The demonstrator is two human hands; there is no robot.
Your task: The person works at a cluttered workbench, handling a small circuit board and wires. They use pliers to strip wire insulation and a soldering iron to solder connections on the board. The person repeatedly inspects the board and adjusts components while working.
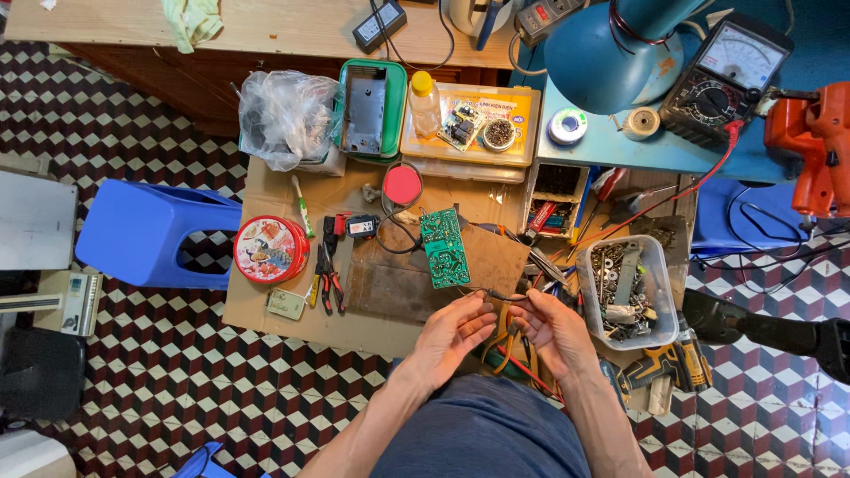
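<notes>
Both hands (505, 332) pinch a wire (492, 295) just below the circuit board (444, 248).

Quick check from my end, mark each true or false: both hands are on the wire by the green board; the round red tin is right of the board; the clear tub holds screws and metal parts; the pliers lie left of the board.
1. Both hands, left hand and right hand, pinch the dark wire by the green circuit board. True.
2. The round red tin is right of the board. False: it is left.
3. The clear tub holds screws and metal parts. True.
4. The pliers lie left of the board. True.
</notes>
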